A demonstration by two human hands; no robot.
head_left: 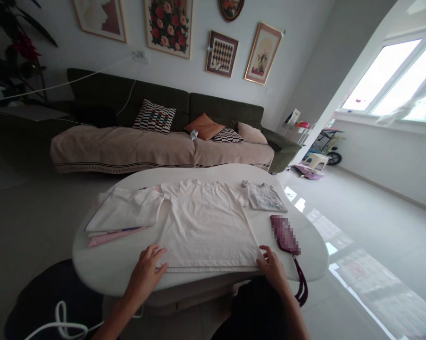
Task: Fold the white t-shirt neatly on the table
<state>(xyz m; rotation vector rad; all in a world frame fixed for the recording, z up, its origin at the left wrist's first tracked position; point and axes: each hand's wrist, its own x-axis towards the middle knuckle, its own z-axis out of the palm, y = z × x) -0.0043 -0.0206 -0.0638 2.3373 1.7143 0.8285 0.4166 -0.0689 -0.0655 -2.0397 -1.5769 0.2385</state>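
A white T-shirt lies spread flat on the white table, its neck away from me and its hem along the near edge. My left hand rests at the hem's left corner, fingers apart and touching the cloth. At the right corner is my right hand, also with fingers apart, its tips on the shirt's edge. A stack of folded white and pink clothes sits left of the shirt. To the right lies a folded grey printed shirt.
The rounded white table carries a maroon phone-shaped item with a strap hanging over the edge. Behind stands a dark green sofa with a beige cover and cushions. A black round seat with a white cable is at lower left.
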